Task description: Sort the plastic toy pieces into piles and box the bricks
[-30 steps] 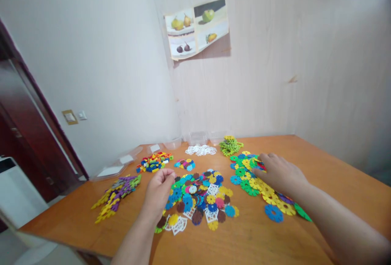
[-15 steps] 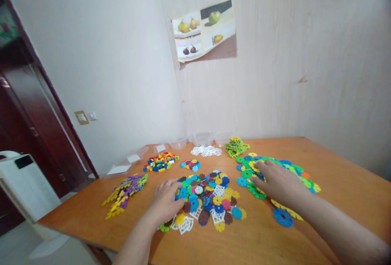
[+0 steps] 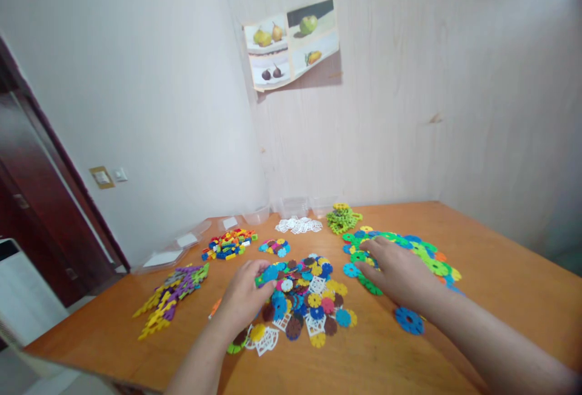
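My left hand (image 3: pixel 245 295) is at the left side of a mixed heap of small notched plastic discs (image 3: pixel 300 295). Its thumb and fingers close around the edge of a blue notched disc (image 3: pixel 270 273), and the fingertips partly hide it. White lattice pieces (image 3: pixel 317 286) lie among the heap's blue, brown, yellow and pink discs. Over on the right, my right hand (image 3: pixel 395 267) rests on a pile of larger notched discs (image 3: pixel 434 255), mostly green, blue and yellow. Its fingers are stretched out, thumb apart, and the palm side is hidden. A large blue disc (image 3: pixel 409 320) lies near my right forearm.
Purple and yellow interlocking pieces (image 3: pixel 175 298), colourful small bricks (image 3: pixel 230 243), a little disc pile (image 3: pixel 275 247), white pieces (image 3: pixel 297 225) and green pieces (image 3: pixel 343 219) stand in groups on the wooden table (image 3: pixel 364 364). Clear plastic containers (image 3: pixel 294 207) line the wall.
The view has turned slightly right, so everything sits further left. My left fingers have lifted a little at the heap with the blue disc. My right hand stays over the large discs.
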Demonstrator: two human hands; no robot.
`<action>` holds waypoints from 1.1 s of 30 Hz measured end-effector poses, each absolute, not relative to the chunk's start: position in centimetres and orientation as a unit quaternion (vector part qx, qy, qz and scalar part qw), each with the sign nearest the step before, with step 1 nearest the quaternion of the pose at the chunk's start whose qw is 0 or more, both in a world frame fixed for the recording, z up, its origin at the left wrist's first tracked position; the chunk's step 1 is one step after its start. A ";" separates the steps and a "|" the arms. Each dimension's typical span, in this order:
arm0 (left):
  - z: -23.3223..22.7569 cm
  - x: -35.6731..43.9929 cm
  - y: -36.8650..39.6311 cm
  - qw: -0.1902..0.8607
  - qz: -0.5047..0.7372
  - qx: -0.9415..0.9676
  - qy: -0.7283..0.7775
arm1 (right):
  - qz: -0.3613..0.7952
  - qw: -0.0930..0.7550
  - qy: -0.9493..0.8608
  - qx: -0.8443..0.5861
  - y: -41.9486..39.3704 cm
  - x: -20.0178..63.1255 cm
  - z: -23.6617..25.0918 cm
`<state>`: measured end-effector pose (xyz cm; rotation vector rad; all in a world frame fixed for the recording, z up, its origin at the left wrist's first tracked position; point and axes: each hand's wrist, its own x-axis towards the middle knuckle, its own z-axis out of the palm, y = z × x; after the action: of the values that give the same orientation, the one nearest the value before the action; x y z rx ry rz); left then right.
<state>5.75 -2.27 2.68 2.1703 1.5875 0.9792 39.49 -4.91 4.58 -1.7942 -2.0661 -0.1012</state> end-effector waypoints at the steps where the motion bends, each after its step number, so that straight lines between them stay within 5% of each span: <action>1: 2.8 6.5 -2.5 0.153 0.347 0.757 0.533 | -0.028 0.215 -0.750 -0.625 -5.2 39.1 4.6; 13: 3.6 16.0 -5.8 0.160 0.347 0.830 0.406 | 0.355 0.363 -0.713 -0.484 -6.6 34.6 3.2; 25: 0.9 13.1 -3.9 0.160 0.423 0.762 0.464 | 0.085 0.355 -0.641 -0.675 -1.4 43.9 4.0; 33: 1.2 12.6 -3.5 0.209 0.470 0.706 0.487 | 0.123 0.277 -0.576 -0.759 0.5 48.7 2.9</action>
<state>12.56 -3.51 1.23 1.9630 1.3550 1.3084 48.72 0.47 2.86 -2.0374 -1.5475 0.3300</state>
